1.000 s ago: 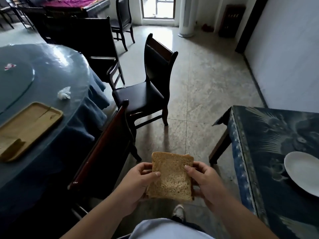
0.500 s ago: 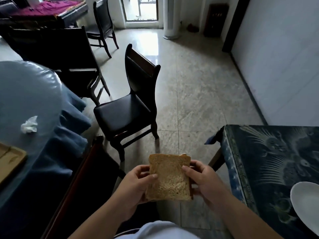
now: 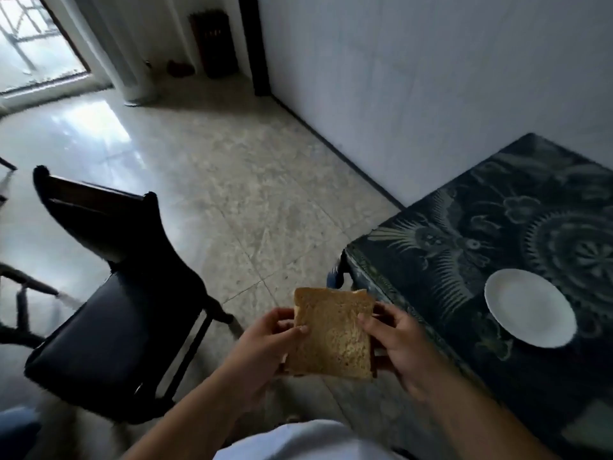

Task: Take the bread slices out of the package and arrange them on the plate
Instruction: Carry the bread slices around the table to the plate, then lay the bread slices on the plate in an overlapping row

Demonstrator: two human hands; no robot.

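Observation:
A stack of brown bread slices (image 3: 332, 336) is held upright in front of my body, above the floor. My left hand (image 3: 265, 343) grips its left edge with the thumb on the front face. My right hand (image 3: 394, 340) grips its right edge, thumb also on the front. A white round plate (image 3: 530, 312) lies empty on the dark patterned table (image 3: 464, 247) to the right of the bread, beyond my right hand. No package shows in this view.
A dark chair (image 3: 116, 293) with a black seat stands to the left of my hands. Tiled floor (image 3: 238, 180) stretches ahead toward a bright doorway (image 3: 36, 44). A white wall (image 3: 431, 78) runs behind the table.
The view has swung right: the round blue table and wooden tray have left the frame, and the plate and patterned table now sit closer. Both hands keep hold of the bread.

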